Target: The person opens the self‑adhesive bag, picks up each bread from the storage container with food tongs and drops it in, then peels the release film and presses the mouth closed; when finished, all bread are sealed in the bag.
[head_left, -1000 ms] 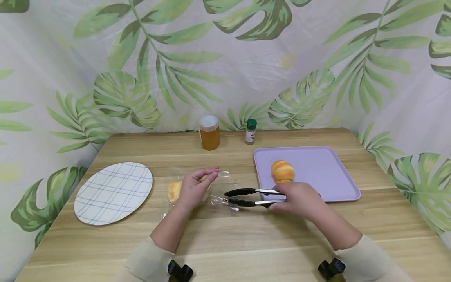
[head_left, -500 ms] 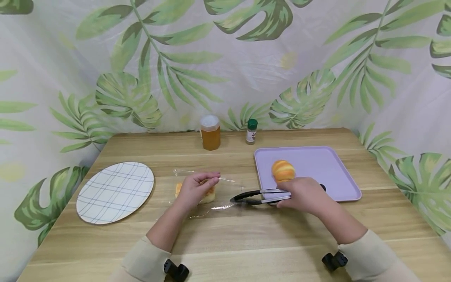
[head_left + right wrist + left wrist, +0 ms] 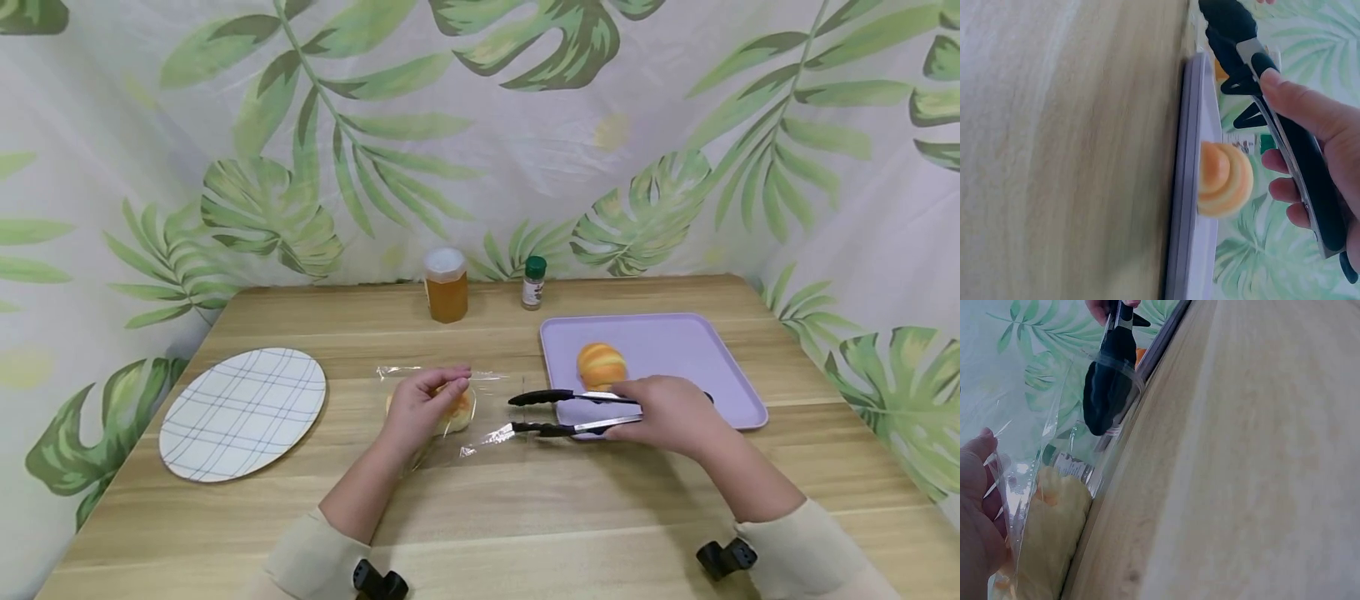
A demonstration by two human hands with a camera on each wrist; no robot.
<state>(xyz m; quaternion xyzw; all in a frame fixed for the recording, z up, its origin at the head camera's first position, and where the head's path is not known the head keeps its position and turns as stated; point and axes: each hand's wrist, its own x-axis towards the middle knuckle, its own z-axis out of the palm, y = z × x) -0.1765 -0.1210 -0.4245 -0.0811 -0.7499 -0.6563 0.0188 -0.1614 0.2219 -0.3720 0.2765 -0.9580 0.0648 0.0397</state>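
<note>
A clear plastic bag [image 3: 480, 442] lies on the table with a golden, soft-looking bread [image 3: 459, 415] inside it. My left hand [image 3: 416, 412] is over the bread and pinches the upper film of the bag between thumb and fingers, lifting it. In the left wrist view the bread [image 3: 1057, 525] shows through the film beside that hand. My right hand [image 3: 671, 417] grips metal tongs [image 3: 551, 430] with black tips, pointing left. The tips are spread at the bag's right-hand end, and film overlaps the tongs [image 3: 1107, 394] in the left wrist view.
A round striped roll [image 3: 602, 364] sits on a purple tray [image 3: 690, 358] behind the tongs. An oval checked plate [image 3: 243, 412] lies at left. Toward the back stand a honey-coloured jar [image 3: 447, 296] and a green-capped spice bottle [image 3: 533, 283]. A leaf-print cloth [image 3: 525, 167] hangs behind.
The tongs' tips came together, then spread apart, as my right hand shifted right. The bag and the bread have slid right under my left hand, which keeps nearly the same place.
</note>
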